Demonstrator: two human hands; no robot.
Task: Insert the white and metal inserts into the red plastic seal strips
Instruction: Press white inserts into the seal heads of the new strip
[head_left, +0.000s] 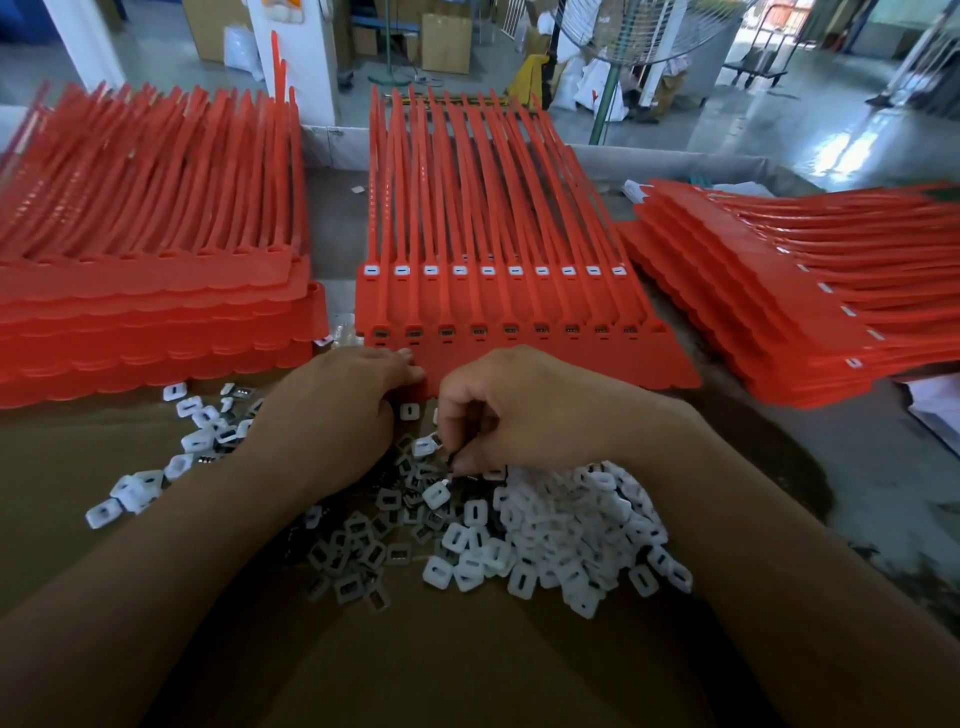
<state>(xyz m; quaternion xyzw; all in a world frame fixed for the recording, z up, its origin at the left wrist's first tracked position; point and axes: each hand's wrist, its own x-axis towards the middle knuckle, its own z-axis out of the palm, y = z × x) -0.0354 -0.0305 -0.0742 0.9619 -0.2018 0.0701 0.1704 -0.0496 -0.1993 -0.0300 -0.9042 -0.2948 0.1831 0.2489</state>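
Note:
A red sheet of joined seal strips (545, 358) lies in front of me, its near row of sockets holding dark metal inserts; the sheet under it shows white inserts (488, 270). My left hand (337, 410) rests on the sheet's near left corner, fingers curled over the edge. My right hand (519, 410) hovers over the loose pile, fingertips pinching a small insert; which kind is hard to tell. White inserts (561, 525) are heaped at the right, grey metal ones (363, 556) at the left of the pile.
A tall stack of red strip sheets (150, 301) stands at the left and another, fanned stack (779, 291) at the right. Scattered white inserts (171, 462) lie on the brown cardboard (415, 665). A fan on a pole (608, 88) stands beyond the table.

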